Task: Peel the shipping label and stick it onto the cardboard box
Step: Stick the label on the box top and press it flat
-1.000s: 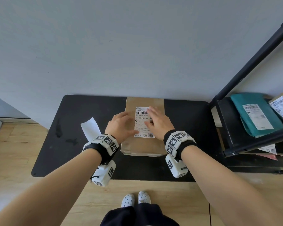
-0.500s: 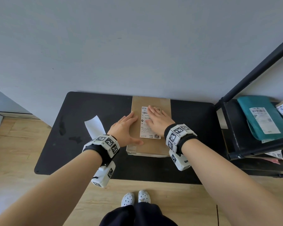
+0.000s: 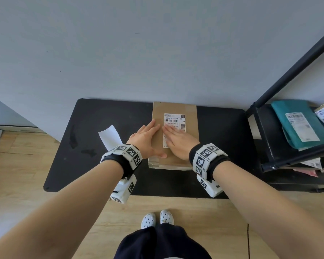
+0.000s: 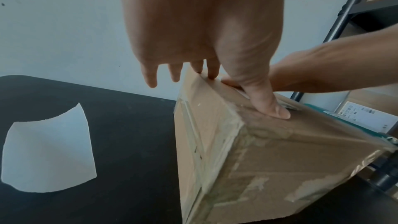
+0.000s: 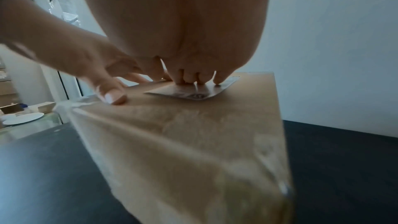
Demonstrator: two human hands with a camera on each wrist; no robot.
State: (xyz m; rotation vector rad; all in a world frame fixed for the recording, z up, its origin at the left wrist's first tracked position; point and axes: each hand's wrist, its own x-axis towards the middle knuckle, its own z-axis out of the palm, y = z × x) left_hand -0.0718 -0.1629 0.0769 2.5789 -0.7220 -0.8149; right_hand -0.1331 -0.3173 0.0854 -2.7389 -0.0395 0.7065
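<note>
A brown cardboard box (image 3: 191,116) (image 4: 269,156) (image 5: 193,142) stands on the black table (image 3: 101,113). A white shipping label (image 3: 174,118) (image 5: 189,92) lies on the box's top. My right hand (image 3: 178,141) (image 5: 193,77) lies flat on the label's near part, fingers straight, pressing it down. My left hand (image 3: 148,141) (image 4: 193,67) rests flat on the box's left top edge, thumb (image 4: 267,106) on the top near the front corner. The near part of the label is hidden under my right hand.
A white backing sheet (image 3: 109,138) (image 4: 47,152) lies on the table left of the box. A black shelf rack (image 3: 269,139) at the right holds a teal labelled parcel (image 3: 299,124) and other parcels. The wall runs right behind the table.
My right hand has slid back toward me along the label, uncovering its upper part. My left hand has moved from the label to the box's left edge.
</note>
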